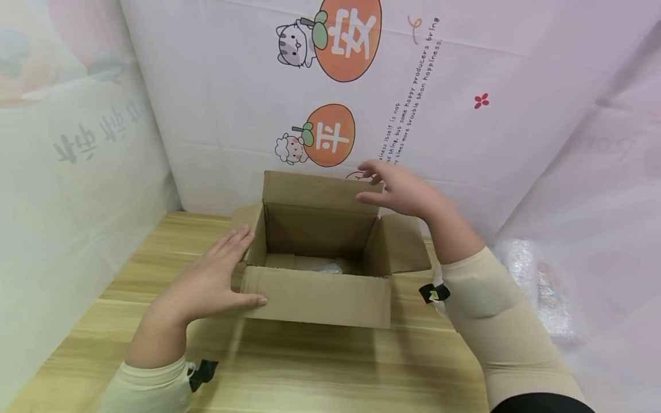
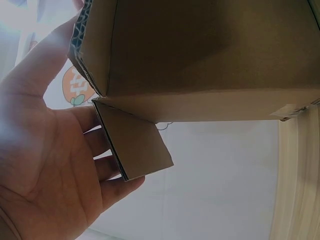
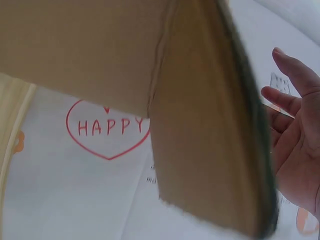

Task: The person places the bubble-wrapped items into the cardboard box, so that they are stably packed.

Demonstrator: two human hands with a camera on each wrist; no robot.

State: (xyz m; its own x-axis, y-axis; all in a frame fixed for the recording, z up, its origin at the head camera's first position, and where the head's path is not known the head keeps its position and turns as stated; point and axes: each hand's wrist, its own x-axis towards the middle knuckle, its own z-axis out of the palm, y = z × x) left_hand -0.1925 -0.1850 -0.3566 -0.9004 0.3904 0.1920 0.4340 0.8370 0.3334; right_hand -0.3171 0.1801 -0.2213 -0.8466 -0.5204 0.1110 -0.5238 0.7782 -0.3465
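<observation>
A cardboard box (image 1: 320,232) stands on the wooden table, its flaps spread outward. My left hand (image 1: 209,281) is at its near left corner: the fingers lie along the left flap (image 1: 249,221) and the thumb reaches over the front flap (image 1: 320,298). In the left wrist view, the left palm (image 2: 47,155) faces the box with the fingers extended behind the small flap (image 2: 135,142). Raised in the air by the back flap (image 1: 320,190), my right hand (image 1: 405,189) holds nothing, fingers loosely bent. Clear plastic wrap (image 1: 327,268) shows on the box floor.
Bubble-wrapped items (image 1: 539,292) lie right of the box, beside my right forearm. A printed white cloth (image 1: 227,103) hangs behind the box and along both sides. The wooden tabletop (image 1: 310,373) extends in front of the box.
</observation>
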